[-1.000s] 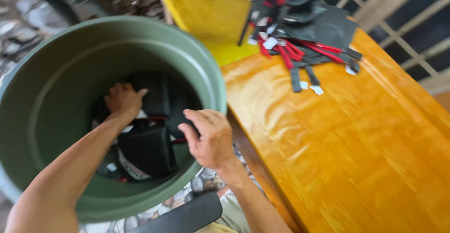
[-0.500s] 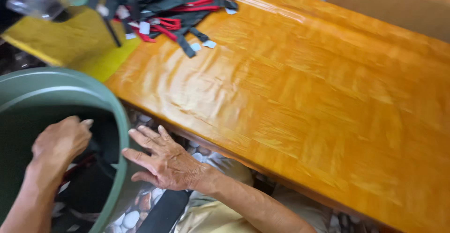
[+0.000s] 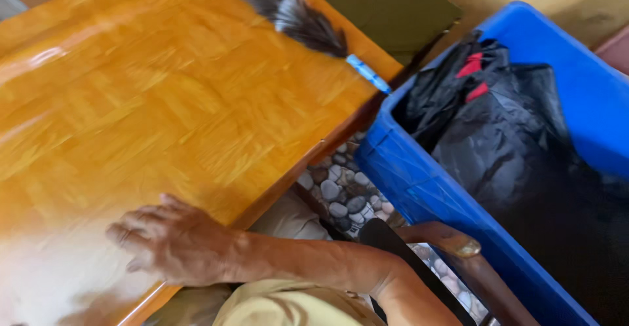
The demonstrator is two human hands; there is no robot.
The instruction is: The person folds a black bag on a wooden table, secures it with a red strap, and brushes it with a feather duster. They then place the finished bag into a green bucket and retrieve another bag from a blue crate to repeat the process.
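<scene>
We see only one hand at this moment, the right hand (image 3: 173, 241), at about 7 o'clock in the view. It lies palm down on the near edge of the orange wooden table (image 3: 164, 103), and its forearm comes in from 5 o'clock. The grip is loose and rather wide: the fingers are a little spread and lie flat on the wood, and they hold nothing. The left hand is outside the picture, so we cannot say anything about its grip. The table is the only thing the hand touches; it fills the left half of the view, from 7 up to 12 o'clock, and the part near the hand is bare. At 12 o'clock a feather duster (image 3: 295, 15) with a blue handle lies on the far corner, well apart from the hand. At 3 o'clock a blue crate (image 3: 419, 182) stands beside the table, with black material (image 3: 498, 129) and some red parts in it, and the pebble-patterned floor (image 3: 341, 195) shows between them. We judge this to be a pause between grasps, with the hand only leaning on the table. A reach toward the crate would call for lifting the palm and crossing the gap toward 3 o'clock, past the wooden armrest (image 3: 452, 241).
</scene>
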